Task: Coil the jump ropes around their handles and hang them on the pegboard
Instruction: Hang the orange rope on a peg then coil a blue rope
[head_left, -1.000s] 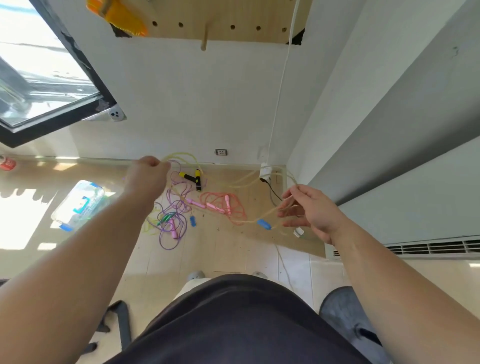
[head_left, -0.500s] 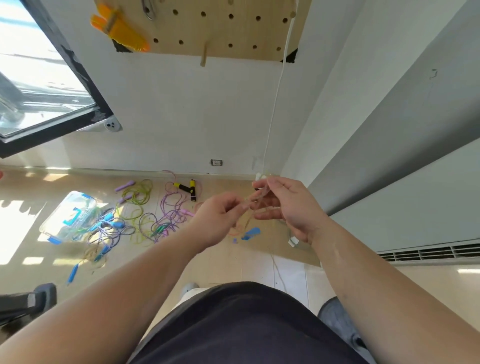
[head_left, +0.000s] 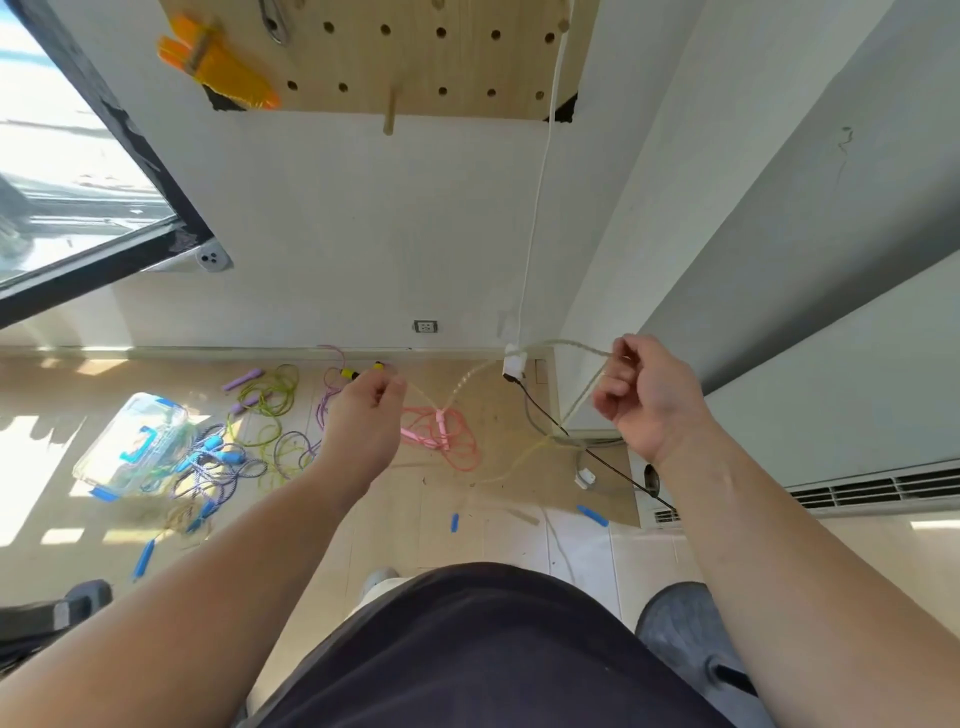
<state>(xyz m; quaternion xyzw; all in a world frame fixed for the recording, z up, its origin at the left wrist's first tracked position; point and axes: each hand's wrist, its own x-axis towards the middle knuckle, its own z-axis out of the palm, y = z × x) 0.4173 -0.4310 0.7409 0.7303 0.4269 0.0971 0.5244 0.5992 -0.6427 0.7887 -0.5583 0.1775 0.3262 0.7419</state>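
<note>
The pale wood floor (head_left: 363, 525) meets a white wall, with a window (head_left: 67, 171) at ten o'clock and a socket (head_left: 425, 327) low on the wall. The pegboard (head_left: 415, 57) hangs at twelve o'clock with a wooden peg (head_left: 389, 111) jutting from it, an orange thing (head_left: 218, 67) at its left end and a white cable (head_left: 540, 182) dropping past its right edge. At nine o'clock a clear box (head_left: 130, 447) lies on the floor beside a blue-handled rope (head_left: 218, 457). Green and purple ropes (head_left: 270, 395) are strewn just beyond, and a pink rope (head_left: 441, 431) lies near the centre.

The translucent jump rope (head_left: 457, 389) hangs in the air between the hands. The left hand (head_left: 363, 415) pinches one strand in curled fingers, and the right hand (head_left: 644, 395) curls round a loop. Its blue handles (head_left: 592, 515) seem to dangle near the floor at six o'clock, though blur makes that unsure.

Half a second ago the hands met at the centre. Now they are drawn well apart, with the rope stretched between them.
</note>
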